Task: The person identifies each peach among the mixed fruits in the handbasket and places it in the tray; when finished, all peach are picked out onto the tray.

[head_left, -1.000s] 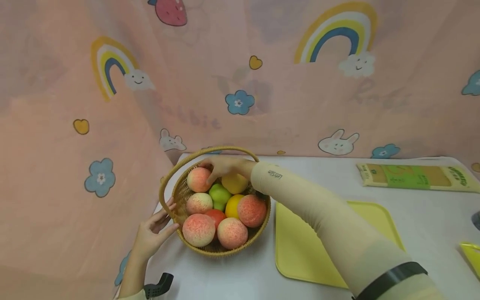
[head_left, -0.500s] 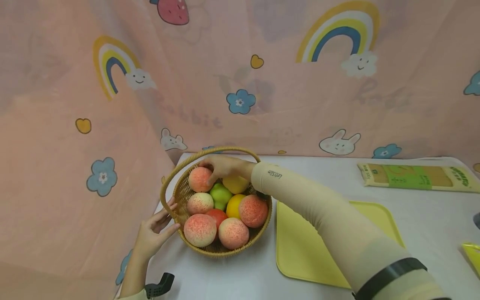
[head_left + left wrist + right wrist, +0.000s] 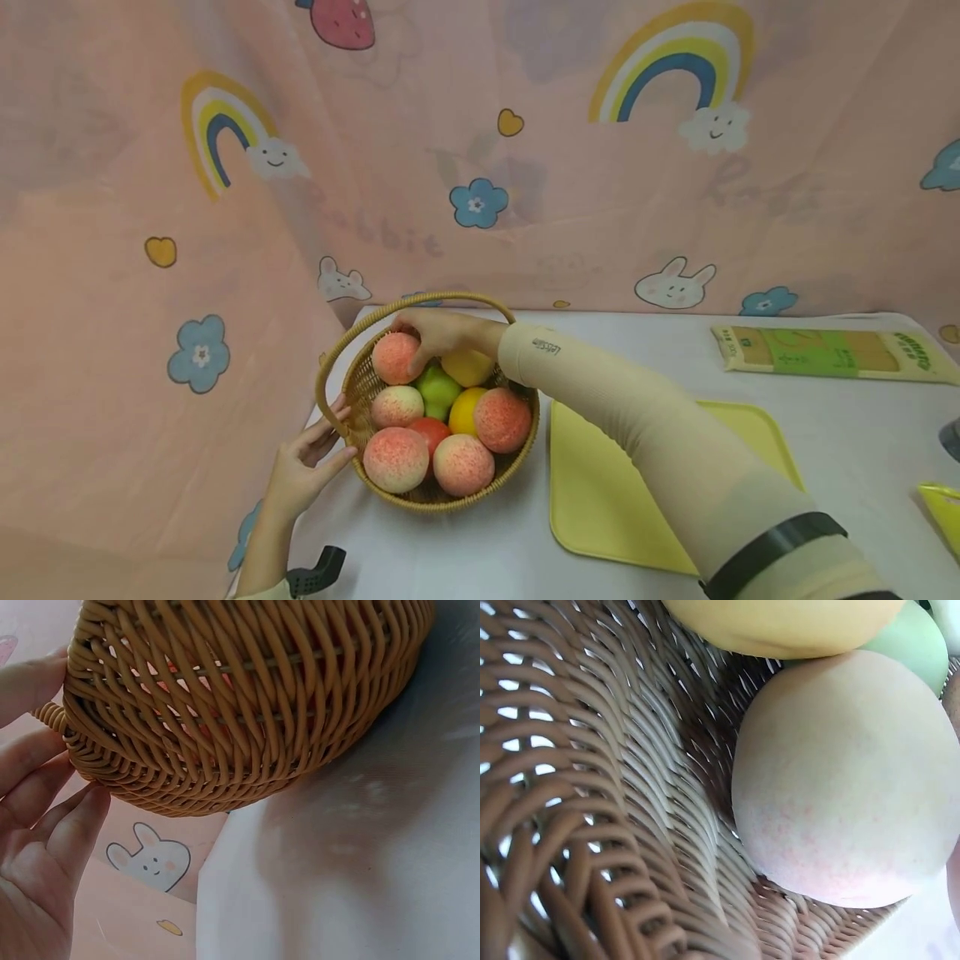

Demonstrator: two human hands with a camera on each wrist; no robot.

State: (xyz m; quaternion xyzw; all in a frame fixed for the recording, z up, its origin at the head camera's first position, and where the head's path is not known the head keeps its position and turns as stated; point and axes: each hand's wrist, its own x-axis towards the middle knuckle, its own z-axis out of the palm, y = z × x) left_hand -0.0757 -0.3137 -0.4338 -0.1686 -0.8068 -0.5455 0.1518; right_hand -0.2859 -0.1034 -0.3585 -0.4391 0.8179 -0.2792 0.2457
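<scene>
A wicker basket [image 3: 360, 396] with an arched handle stands on the white table, holding several fruits. My left hand [image 3: 296, 479] pinches its left rim between thumb and fingers, beside the handle's base; the left wrist view shows the woven wall [image 3: 247, 697] close up. Inside the basket, at the back left, my right hand [image 3: 442, 333] grips a pink peach [image 3: 393, 358]. That peach [image 3: 840, 780] fills much of the right wrist view, with only slivers of the hand at the edge. Near it lie a green fruit [image 3: 437, 392], a yellow fruit [image 3: 467, 368] partly under the hand, and more peaches [image 3: 396, 460].
Right of the basket lies a yellow tray [image 3: 600, 500], partly covered by the right forearm. A long noodle-like package [image 3: 817, 350] rests at the back right. A yellow packet [image 3: 941, 510] and a dark object [image 3: 952, 437] show at the right edge. Patterned pink cloth hangs behind.
Almost nothing differs: the head view shifts slightly. Both hands keep their places, the left at the basket's rim and the right at the peach.
</scene>
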